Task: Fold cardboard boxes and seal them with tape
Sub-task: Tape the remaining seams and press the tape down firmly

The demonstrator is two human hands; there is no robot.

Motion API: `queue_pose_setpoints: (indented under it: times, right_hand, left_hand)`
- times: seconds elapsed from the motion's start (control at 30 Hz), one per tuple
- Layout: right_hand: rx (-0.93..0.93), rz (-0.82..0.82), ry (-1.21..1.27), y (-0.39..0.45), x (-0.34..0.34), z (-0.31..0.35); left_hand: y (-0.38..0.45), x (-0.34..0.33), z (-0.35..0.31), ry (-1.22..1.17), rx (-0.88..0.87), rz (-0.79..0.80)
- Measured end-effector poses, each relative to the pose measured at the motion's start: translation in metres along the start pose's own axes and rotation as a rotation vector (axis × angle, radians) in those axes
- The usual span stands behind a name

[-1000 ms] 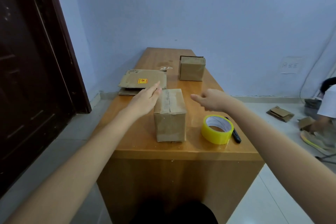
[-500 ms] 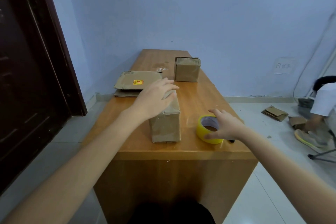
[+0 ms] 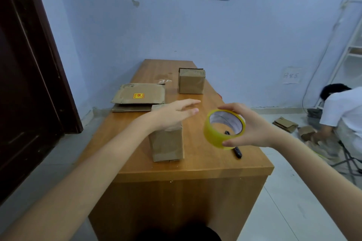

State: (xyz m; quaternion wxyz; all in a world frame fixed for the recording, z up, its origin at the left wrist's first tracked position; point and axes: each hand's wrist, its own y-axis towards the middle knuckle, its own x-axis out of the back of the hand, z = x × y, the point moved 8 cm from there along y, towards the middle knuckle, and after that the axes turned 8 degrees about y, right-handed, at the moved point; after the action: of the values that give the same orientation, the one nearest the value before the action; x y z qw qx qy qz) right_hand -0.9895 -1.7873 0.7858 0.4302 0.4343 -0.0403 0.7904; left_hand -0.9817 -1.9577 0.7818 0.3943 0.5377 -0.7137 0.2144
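A small folded cardboard box point(image 3: 167, 144) stands upright near the front of the wooden table point(image 3: 195, 164). My left hand point(image 3: 174, 113) lies flat on its top with straight fingers, covering the flaps. My right hand point(image 3: 250, 127) holds a yellow roll of tape point(image 3: 223, 129) in the air, to the right of the box and above the table, fingers curled round the roll's rim.
A black pen-like tool point(image 3: 236, 149) lies on the table under the roll. Flattened cardboard sheets point(image 3: 139, 97) lie at the left, a second folded box point(image 3: 191, 81) farther back. A person point(image 3: 340, 111) crouches on the floor at the right among cardboard scraps. A dark door point(image 3: 29, 76) stands left.
My right hand took hold of the tape roll and lifted it off the table. My left hand moved from the box's side onto its top and stays there.
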Motion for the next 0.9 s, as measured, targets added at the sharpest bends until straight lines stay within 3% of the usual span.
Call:
queue_pose_setpoints:
  times: [0.17, 0.3, 0.73, 0.9]
  right_hand:
    - [0.122, 0.033, 0.108, -0.007, 0.013, 0.043]
    - [0.193, 0.043, 0.122, -0.008, 0.016, 0.057]
    - [0.201, 0.029, 0.162, -0.001, 0.01, 0.053]
    - [0.21, -0.149, 0.4, 0.003, 0.017, 0.05]
  left_hand:
    - [-0.003, -0.004, -0.009, -0.326, -0.029, 0.047]
    - [-0.009, 0.002, -0.014, -0.515, -0.054, -0.014]
    - [-0.019, 0.008, -0.004, -0.525, 0.016, -0.165]
    - [-0.021, 0.014, -0.007, -0.646, 0.061, -0.319]
